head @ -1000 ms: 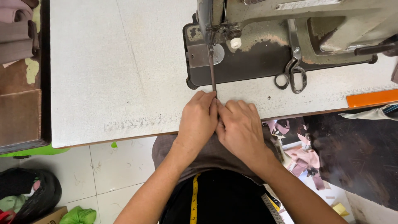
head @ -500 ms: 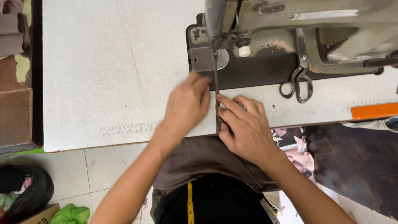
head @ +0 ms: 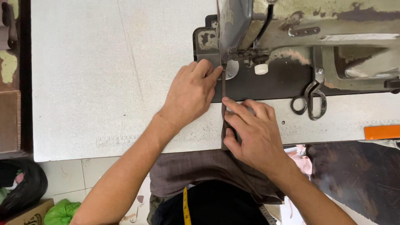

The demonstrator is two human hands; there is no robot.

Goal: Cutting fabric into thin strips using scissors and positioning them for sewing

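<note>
A narrow dark brown fabric strip [head: 223, 89] runs from the table's front edge up to the presser foot of an old grey-green sewing machine [head: 300, 33]. My left hand [head: 191, 93] lies flat on the white table, fingertips pressing the strip's far end beside the needle plate. My right hand [head: 252, 131] pinches the strip nearer the front edge, index finger laid along it. More brown cloth [head: 196, 168] hangs from the table edge onto my lap.
Black-handled scissors [head: 310, 100] lie right of the needle on the machine bed. An orange flat object [head: 381, 131] sits at the table's right edge. A yellow tape measure [head: 186, 206] hangs at my chest. Bags and scraps lie on the tiled floor at left.
Both hands have advanced away from the table edge toward the needle, feeding the strip forward. The left hand now reaches the presser foot; the hands have spread apart.
</note>
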